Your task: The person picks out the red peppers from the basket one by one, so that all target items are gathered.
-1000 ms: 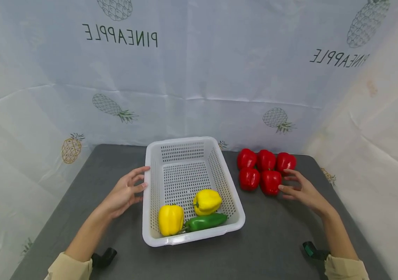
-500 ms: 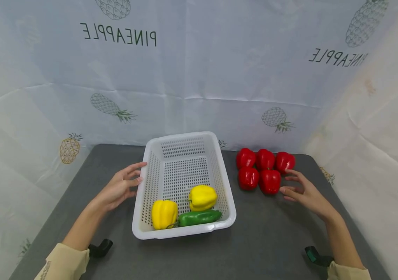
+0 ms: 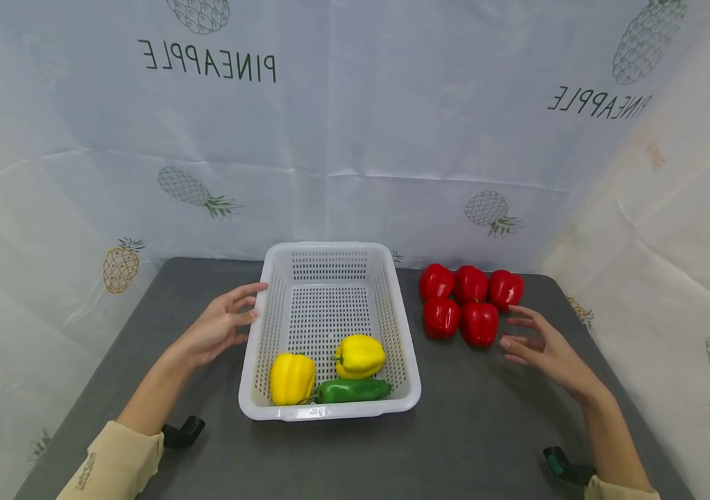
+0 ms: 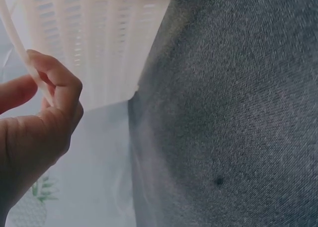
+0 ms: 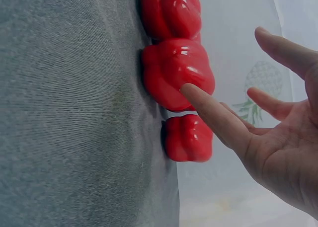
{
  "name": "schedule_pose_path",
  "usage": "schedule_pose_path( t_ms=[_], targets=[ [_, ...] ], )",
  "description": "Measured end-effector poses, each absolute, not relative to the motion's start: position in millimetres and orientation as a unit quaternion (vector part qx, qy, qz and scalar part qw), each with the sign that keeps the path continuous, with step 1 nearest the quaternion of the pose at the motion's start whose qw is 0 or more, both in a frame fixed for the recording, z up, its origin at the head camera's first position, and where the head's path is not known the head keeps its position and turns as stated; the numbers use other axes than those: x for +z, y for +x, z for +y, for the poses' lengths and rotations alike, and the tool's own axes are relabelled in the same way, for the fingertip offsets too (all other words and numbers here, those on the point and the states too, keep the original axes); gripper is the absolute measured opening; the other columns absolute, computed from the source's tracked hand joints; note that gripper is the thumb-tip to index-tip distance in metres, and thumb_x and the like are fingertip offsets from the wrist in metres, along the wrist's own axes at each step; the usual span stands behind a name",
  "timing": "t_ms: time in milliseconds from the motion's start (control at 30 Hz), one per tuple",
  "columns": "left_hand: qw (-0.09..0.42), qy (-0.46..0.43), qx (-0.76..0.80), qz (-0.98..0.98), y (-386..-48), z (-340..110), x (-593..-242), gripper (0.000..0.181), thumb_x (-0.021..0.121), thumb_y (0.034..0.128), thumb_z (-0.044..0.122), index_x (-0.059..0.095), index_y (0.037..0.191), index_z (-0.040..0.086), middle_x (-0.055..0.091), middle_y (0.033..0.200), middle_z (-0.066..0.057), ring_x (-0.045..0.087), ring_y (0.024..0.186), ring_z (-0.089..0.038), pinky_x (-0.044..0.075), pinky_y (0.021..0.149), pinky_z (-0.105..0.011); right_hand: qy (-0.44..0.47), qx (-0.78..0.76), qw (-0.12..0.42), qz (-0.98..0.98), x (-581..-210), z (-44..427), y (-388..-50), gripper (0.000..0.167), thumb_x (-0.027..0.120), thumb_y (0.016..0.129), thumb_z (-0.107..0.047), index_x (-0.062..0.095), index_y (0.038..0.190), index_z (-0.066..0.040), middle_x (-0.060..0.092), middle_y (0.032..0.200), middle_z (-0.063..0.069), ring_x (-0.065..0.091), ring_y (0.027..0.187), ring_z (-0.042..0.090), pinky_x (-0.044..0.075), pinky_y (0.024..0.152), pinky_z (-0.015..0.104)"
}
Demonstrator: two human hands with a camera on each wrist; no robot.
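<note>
A white plastic basket (image 3: 330,412) with perforated walls stands mid-table. Inside, near its front, lie two yellow bell peppers, one at left (image 3: 293,378) and one at right (image 3: 360,356), and a long green pepper (image 3: 355,390). My left hand (image 3: 220,326) pinches the basket's left rim, with the fingers curled over it in the left wrist view. Just right of the cluster of red bell peppers (image 3: 479,324), my right hand (image 3: 542,347) has its fingers spread and loosely bent, holding nothing. In the right wrist view a fingertip overlaps one red bell pepper (image 5: 176,73); contact is unclear.
The dark grey table (image 3: 355,458) ends at a white pineapple-print cloth (image 3: 355,125) behind, which also hangs at both sides. Black camera mounts show at the left wrist (image 3: 183,432) and the right wrist (image 3: 567,467).
The basket has shifted left and turned a little, now standing straighter, with the peppers riding in it and my left hand at its rim. My right hand has barely moved.
</note>
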State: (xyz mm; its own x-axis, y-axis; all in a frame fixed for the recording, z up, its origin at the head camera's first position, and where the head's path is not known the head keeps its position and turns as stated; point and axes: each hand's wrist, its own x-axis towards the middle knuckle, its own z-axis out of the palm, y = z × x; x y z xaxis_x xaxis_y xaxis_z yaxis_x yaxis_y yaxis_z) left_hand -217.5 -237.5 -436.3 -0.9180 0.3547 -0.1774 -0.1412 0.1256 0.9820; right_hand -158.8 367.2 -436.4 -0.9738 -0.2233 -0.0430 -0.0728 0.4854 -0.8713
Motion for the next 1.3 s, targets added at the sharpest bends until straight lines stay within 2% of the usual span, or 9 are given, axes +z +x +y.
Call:
schedule_pose_path(
  t_ms=[167, 400, 500, 633, 733, 800, 1000, 1133, 1300],
  targets=[
    [0.187, 0.067, 0.651, 0.732, -222, -235, -434, 0.069, 0.059, 0.1117, 0.013, 0.025, 0.172, 0.013, 0.042, 0.157, -0.025, 0.066, 0.119, -0.020, 0.062, 0.095, -0.041, -0.084, -0.511, 0.072, 0.852, -437, 366, -153, 0.079, 0.069, 0.106, -0.012, 0.020, 0.167, -0.003, 0.034, 0.162, 0.033, 0.072, 0.118, -0.001, 0.067, 0.091, 0.047],
    [0.188, 0.059, 0.648, 0.736, -224, -235, -434, 0.068, 0.058, 0.1121, 0.013, 0.025, 0.172, 0.014, 0.043, 0.156, -0.024, 0.063, 0.123, -0.024, 0.062, 0.095, -0.043, -0.088, -0.521, 0.067, 0.846, -438, 364, -145, 0.079, 0.069, 0.106, -0.012, 0.020, 0.168, -0.004, 0.034, 0.162, 0.033, 0.072, 0.117, -0.005, 0.067, 0.091, 0.047],
    [0.185, 0.063, 0.646, 0.738, -225, -235, -434, 0.068, 0.058, 0.1121, 0.013, 0.026, 0.172, 0.014, 0.043, 0.156, -0.024, 0.062, 0.126, -0.025, 0.062, 0.095, -0.043, -0.095, -0.521, 0.058, 0.846, -438, 364, -142, 0.076, 0.068, 0.106, -0.010, 0.023, 0.168, -0.007, 0.043, 0.157, 0.019, 0.071, 0.116, -0.007, 0.068, 0.090, 0.045],
    [0.182, 0.064, 0.646, 0.738, -225, -236, -435, 0.067, 0.057, 0.1123, 0.012, 0.026, 0.172, 0.014, 0.044, 0.155, -0.024, 0.062, 0.126, -0.024, 0.063, 0.095, -0.044, -0.107, -0.519, 0.050, 0.846, -437, 365, -140, 0.073, 0.067, 0.107, -0.007, 0.026, 0.167, -0.011, 0.048, 0.148, -0.010, 0.071, 0.118, -0.006, 0.068, 0.089, 0.041],
    [0.181, 0.060, 0.648, 0.737, -224, -235, -436, 0.066, 0.056, 0.1126, 0.012, 0.026, 0.172, 0.015, 0.045, 0.154, -0.022, 0.062, 0.126, -0.024, 0.063, 0.096, -0.044, -0.112, -0.519, 0.048, 0.846, -436, 364, -139, 0.073, 0.067, 0.107, -0.006, 0.026, 0.167, -0.012, 0.048, 0.146, -0.016, 0.071, 0.118, -0.007, 0.068, 0.089, 0.041],
    [0.180, 0.059, 0.650, 0.736, -223, -234, -436, 0.066, 0.056, 0.1127, 0.012, 0.026, 0.172, 0.016, 0.046, 0.153, -0.021, 0.062, 0.127, -0.025, 0.063, 0.097, -0.045, -0.110, -0.517, 0.047, 0.847, -435, 363, -138, 0.074, 0.067, 0.107, -0.007, 0.026, 0.168, -0.012, 0.047, 0.148, -0.010, 0.070, 0.118, -0.007, 0.068, 0.089, 0.042],
    [0.179, 0.058, 0.651, 0.736, -219, -234, -438, 0.066, 0.055, 0.1130, 0.013, 0.026, 0.172, 0.017, 0.047, 0.151, -0.021, 0.063, 0.127, -0.024, 0.062, 0.098, -0.045, -0.098, -0.521, 0.057, 0.846, -438, 360, -137, 0.076, 0.068, 0.107, -0.010, 0.024, 0.168, -0.009, 0.037, 0.159, 0.025, 0.069, 0.118, -0.009, 0.067, 0.090, 0.046],
    [0.179, 0.053, 0.650, 0.737, -219, -234, -439, 0.065, 0.056, 0.1127, 0.014, 0.027, 0.171, 0.017, 0.048, 0.150, -0.019, 0.062, 0.129, -0.027, 0.062, 0.099, -0.048, -0.100, -0.524, 0.057, 0.844, -439, 359, -138, 0.078, 0.068, 0.106, -0.009, 0.022, 0.168, -0.005, 0.032, 0.160, 0.034, 0.069, 0.117, -0.009, 0.067, 0.090, 0.047],
    [0.179, 0.049, 0.649, 0.738, -219, -233, -438, 0.067, 0.057, 0.1125, 0.016, 0.025, 0.172, 0.019, 0.048, 0.154, -0.022, 0.062, 0.127, -0.026, 0.061, 0.098, -0.047, -0.105, -0.522, 0.054, 0.845, -440, 360, -139, 0.078, 0.068, 0.106, -0.007, 0.021, 0.168, -0.004, 0.033, 0.159, 0.034, 0.070, 0.117, -0.008, 0.068, 0.089, 0.047]
  ],
)
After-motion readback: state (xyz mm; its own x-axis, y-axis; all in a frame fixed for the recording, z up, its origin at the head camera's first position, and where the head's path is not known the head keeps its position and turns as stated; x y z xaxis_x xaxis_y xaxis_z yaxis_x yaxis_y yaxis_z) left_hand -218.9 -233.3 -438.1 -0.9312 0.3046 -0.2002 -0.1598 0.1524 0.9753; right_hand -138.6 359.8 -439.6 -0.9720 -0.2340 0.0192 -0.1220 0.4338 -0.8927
